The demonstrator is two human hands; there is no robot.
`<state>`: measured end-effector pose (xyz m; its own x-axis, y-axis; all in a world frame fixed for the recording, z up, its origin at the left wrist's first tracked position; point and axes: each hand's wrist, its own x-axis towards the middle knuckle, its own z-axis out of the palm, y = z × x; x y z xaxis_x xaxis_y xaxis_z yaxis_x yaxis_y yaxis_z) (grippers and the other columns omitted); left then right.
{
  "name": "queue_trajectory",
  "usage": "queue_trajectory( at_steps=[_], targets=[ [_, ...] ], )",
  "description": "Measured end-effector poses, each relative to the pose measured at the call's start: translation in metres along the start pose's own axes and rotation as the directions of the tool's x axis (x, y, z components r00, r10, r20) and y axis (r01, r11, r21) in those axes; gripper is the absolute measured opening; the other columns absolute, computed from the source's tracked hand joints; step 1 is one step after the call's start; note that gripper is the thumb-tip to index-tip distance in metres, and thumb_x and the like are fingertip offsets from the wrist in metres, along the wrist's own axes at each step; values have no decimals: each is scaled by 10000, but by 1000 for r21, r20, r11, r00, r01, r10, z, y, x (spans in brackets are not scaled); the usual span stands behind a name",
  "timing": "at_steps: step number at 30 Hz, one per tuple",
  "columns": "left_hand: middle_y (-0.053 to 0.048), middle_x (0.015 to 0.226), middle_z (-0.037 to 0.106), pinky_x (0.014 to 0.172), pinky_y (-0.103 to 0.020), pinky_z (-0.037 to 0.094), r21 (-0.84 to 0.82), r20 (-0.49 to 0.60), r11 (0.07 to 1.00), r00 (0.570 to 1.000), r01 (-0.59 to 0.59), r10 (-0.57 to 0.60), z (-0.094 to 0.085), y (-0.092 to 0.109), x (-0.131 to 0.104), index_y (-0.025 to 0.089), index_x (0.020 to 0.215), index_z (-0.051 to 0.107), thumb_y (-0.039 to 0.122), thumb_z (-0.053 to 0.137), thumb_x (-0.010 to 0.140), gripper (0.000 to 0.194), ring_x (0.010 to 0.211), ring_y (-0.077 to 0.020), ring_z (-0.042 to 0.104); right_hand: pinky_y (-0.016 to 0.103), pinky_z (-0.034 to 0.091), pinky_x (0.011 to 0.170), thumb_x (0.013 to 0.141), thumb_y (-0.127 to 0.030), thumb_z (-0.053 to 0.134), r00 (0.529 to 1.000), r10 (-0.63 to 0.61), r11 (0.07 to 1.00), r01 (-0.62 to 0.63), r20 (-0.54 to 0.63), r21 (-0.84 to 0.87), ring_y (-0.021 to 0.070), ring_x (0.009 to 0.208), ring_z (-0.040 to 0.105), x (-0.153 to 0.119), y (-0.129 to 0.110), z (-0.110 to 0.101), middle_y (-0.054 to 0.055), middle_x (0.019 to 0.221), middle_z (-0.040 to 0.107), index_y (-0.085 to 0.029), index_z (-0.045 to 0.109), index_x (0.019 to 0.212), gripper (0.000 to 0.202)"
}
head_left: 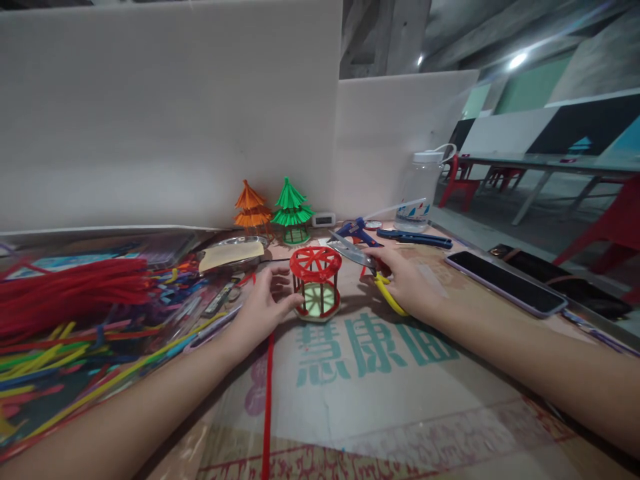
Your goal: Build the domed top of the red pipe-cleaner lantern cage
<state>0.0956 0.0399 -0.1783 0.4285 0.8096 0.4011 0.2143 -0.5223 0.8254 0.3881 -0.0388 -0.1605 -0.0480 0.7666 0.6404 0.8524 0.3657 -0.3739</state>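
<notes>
In the middle of the table stands a small round pavilion model (315, 283) with a red spoked top, dark posts and a pale base rimmed in red. My left hand (267, 297) is at its left side, fingers curved and apart, the thumb tip at or very near a post low down. My right hand (395, 273) grips scissors (390, 295) with yellow handles, their metal blades pointing up and left behind the model. A red pipe cleaner (269, 407) runs along the table below my left hand.
Orange (250, 207) and green (291, 210) tower models stand at the back. A blue glue gun (356, 231), blue pliers-like tool (415, 239), clear bottle (415, 190) and phone (505, 281) lie to the right. Bundled pipe cleaners (75, 293) cover the left.
</notes>
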Motion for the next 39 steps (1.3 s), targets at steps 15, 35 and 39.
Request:
queue_trajectory(
  at_steps=[15,35,39],
  targets=[
    [-78,1040,738,867,-357,592,-41,177,997,981,-70,77,-1,13,-1,169,1038,655,328,674,850,246,946,-230,719,309,509,657,890,-422,693,999,-46,999,46,7,-9,200,778,616,0,-7,-6,67,956,675,-197,636,1242,422],
    [-24,921,690,742,-298,572,48,153,997,987,-62,54,1,17,-9,189,970,631,333,704,837,209,821,-181,694,310,472,656,920,-487,647,988,-143,952,155,64,-265,243,907,650,-7,-20,-11,98,1104,688,-254,637,1298,444],
    [-38,944,695,748,-309,567,74,156,995,986,-73,60,2,18,-10,185,988,636,346,697,845,224,833,-193,691,290,423,611,909,-461,664,990,-106,943,129,92,-306,225,886,659,-8,-24,-14,76,1102,700,-268,641,1312,447]
  ],
)
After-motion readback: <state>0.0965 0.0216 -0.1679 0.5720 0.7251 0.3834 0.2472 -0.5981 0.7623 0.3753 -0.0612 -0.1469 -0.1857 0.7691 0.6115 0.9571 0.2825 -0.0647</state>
